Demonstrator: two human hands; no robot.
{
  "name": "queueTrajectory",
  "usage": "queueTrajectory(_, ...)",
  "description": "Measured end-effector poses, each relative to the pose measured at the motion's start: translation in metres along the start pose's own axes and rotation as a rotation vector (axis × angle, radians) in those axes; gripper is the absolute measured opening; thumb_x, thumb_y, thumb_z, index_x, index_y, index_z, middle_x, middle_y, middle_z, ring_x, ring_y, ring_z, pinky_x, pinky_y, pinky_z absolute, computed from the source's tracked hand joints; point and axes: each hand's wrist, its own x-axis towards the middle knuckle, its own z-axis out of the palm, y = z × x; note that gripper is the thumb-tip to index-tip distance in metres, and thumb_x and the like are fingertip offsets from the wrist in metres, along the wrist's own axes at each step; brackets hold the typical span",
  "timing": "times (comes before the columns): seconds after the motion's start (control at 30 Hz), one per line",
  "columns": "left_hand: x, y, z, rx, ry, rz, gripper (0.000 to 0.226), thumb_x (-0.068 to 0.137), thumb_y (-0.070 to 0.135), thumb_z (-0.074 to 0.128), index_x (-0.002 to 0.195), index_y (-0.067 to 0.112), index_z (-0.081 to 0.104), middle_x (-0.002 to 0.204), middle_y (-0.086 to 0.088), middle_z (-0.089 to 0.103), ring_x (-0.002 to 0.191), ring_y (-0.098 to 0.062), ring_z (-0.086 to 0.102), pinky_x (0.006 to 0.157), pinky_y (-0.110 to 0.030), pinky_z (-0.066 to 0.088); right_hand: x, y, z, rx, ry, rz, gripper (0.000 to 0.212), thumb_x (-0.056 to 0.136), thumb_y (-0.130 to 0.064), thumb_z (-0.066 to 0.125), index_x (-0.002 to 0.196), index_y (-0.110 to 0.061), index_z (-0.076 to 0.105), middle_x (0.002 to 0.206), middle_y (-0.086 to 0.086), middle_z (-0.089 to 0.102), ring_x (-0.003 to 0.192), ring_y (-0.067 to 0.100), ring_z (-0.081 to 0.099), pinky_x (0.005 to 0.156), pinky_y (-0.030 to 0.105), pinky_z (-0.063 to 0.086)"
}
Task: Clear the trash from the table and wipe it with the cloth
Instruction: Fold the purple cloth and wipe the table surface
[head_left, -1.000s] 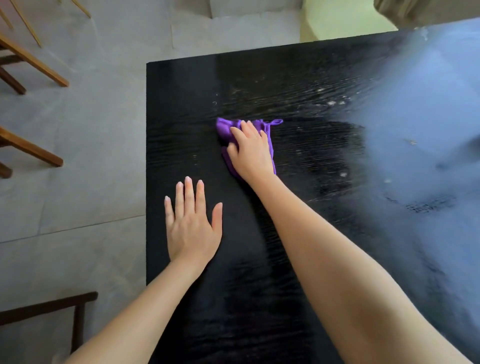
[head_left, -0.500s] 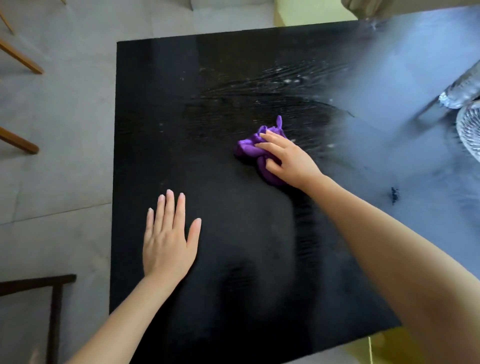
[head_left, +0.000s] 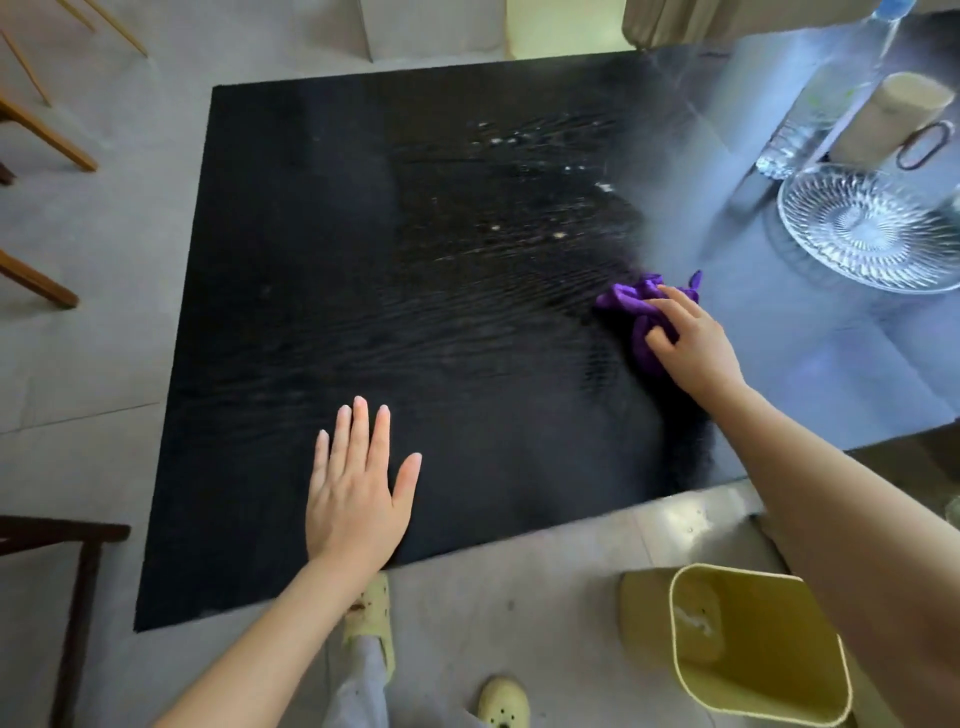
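Note:
A bunched purple cloth (head_left: 631, 301) lies on the black table (head_left: 363, 260), right of its middle. My right hand (head_left: 691, 348) presses down on the cloth, fingers curled over it. My left hand (head_left: 358, 493) rests flat on the table near its front edge, fingers spread, holding nothing. Pale specks and streaks (head_left: 519, 208) show on the tabletop beyond the cloth. A yellow bin (head_left: 763, 649) stands on the floor below the table's front right, with something white inside.
A glass dish (head_left: 872, 228), a clear bottle (head_left: 826, 104) and a beige cup (head_left: 893, 119) stand at the table's far right. Wooden chair parts (head_left: 47, 135) lie at the left; a dark frame (head_left: 78, 571) stands at lower left. My slippered feet (head_left: 374, 618) are by the table.
My right hand has slid the cloth to the right across the table. The view has shifted, bringing the dish, bottle, cup and bin into sight. My left hand stays flat.

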Motion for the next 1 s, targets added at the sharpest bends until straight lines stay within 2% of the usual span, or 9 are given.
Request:
queueTrajectory(0.1, 0.001, 0.000, 0.003, 0.041, 0.014, -0.001, 0.068, 0.088, 0.057, -0.003, 0.144, 0.018, -0.006, 0.159, -0.006, 0.001, 0.147, -0.018, -0.003, 0.120, -0.038, -0.001, -0.032, 0.003, -0.005, 0.002, 0.076, 0.121, 0.037, 0.085, -0.013, 0.051, 0.121, -0.011, 0.060, 0.143, 0.009, 0.048, 0.127, 0.031, 0.047, 0.100, 0.037, 0.040)
queueTrajectory(0.2, 0.002, -0.001, 0.002, 0.044, 0.009, 0.005, 0.072, 0.089, 0.056, 0.001, 0.148, 0.015, 0.003, 0.159, -0.008, 0.005, 0.148, -0.021, 0.001, 0.121, -0.039, 0.001, -0.074, -0.011, 0.000, 0.002, 0.131, 0.165, 0.035, 0.083, -0.011, 0.052, 0.116, -0.005, 0.062, 0.140, 0.014, 0.050, 0.125, 0.035, 0.047, 0.103, 0.037, 0.037)
queueTrajectory(0.33, 0.003, 0.000, -0.001, 0.066, -0.006, 0.001, 0.074, 0.089, 0.056, 0.000, 0.149, 0.014, 0.007, 0.159, -0.010, 0.007, 0.148, -0.023, 0.003, 0.120, -0.040, 0.001, -0.128, -0.037, 0.014, -0.002, 0.142, 0.207, 0.035, 0.084, -0.014, 0.051, 0.117, -0.007, 0.061, 0.143, 0.013, 0.047, 0.129, 0.034, 0.043, 0.112, 0.041, 0.031)
queueTrajectory(0.47, 0.005, 0.002, -0.004, 0.068, -0.028, -0.014, 0.072, 0.090, 0.054, 0.003, 0.149, 0.013, 0.006, 0.159, -0.011, 0.005, 0.148, -0.024, 0.001, 0.120, -0.041, 0.001, -0.147, -0.064, 0.025, -0.019, 0.134, 0.263, 0.040, 0.089, -0.019, 0.048, 0.127, -0.010, 0.056, 0.150, 0.013, 0.038, 0.140, 0.030, 0.032, 0.119, 0.042, 0.019)
queueTrajectory(0.53, 0.006, 0.009, -0.005, 0.015, -0.033, -0.030, 0.070, 0.092, 0.053, 0.010, 0.149, 0.013, 0.006, 0.160, -0.012, 0.004, 0.148, -0.023, 0.000, 0.121, -0.042, 0.001, -0.152, -0.078, 0.034, -0.017, 0.109, 0.254, 0.042, 0.090, -0.021, 0.048, 0.130, -0.012, 0.054, 0.152, 0.012, 0.035, 0.143, 0.028, 0.028, 0.120, 0.042, 0.016)
queueTrajectory(0.6, 0.007, 0.030, -0.003, -0.083, -0.034, 0.037, 0.067, 0.094, 0.051, 0.016, 0.150, 0.015, 0.006, 0.160, -0.009, 0.002, 0.148, -0.020, -0.002, 0.120, -0.038, -0.003, -0.157, -0.089, 0.042, -0.014, 0.092, 0.219, 0.041, 0.090, -0.022, 0.049, 0.129, -0.012, 0.054, 0.153, 0.012, 0.034, 0.143, 0.029, 0.028, 0.120, 0.042, 0.016)
queueTrajectory(0.73, 0.013, 0.095, 0.006, -0.137, -0.032, 0.267, 0.060, 0.097, 0.045, 0.020, 0.150, 0.020, 0.006, 0.160, -0.004, 0.002, 0.148, -0.017, -0.002, 0.117, -0.034, -0.008, -0.157, -0.090, 0.045, -0.032, 0.048, 0.158, 0.042, 0.093, -0.024, 0.049, 0.133, -0.013, 0.051, 0.153, 0.011, 0.033, 0.144, 0.027, 0.026, 0.120, 0.041, 0.014)
queueTrajectory(0.87, 0.034, 0.131, 0.014, -0.056, -0.070, 0.319, 0.059, 0.097, 0.045, 0.015, 0.149, 0.021, 0.002, 0.161, -0.003, 0.001, 0.148, -0.018, -0.003, 0.119, -0.037, -0.005, -0.128, -0.065, 0.029, -0.022, 0.079, 0.153, 0.040, 0.092, -0.019, 0.050, 0.131, -0.011, 0.053, 0.150, 0.010, 0.039, 0.141, 0.026, 0.031, 0.117, 0.042, 0.023)
queueTrajectory(1.0, 0.051, 0.138, 0.019, -0.025, -0.060, 0.336, 0.061, 0.095, 0.047, 0.014, 0.150, 0.021, 0.006, 0.161, -0.005, 0.005, 0.148, -0.019, 0.000, 0.119, -0.039, -0.004, -0.062, -0.027, 0.013, -0.086, 0.103, 0.199, 0.040, 0.090, -0.016, 0.048, 0.130, -0.009, 0.053, 0.145, 0.014, 0.043, 0.134, 0.032, 0.039, 0.114, 0.038, 0.024)
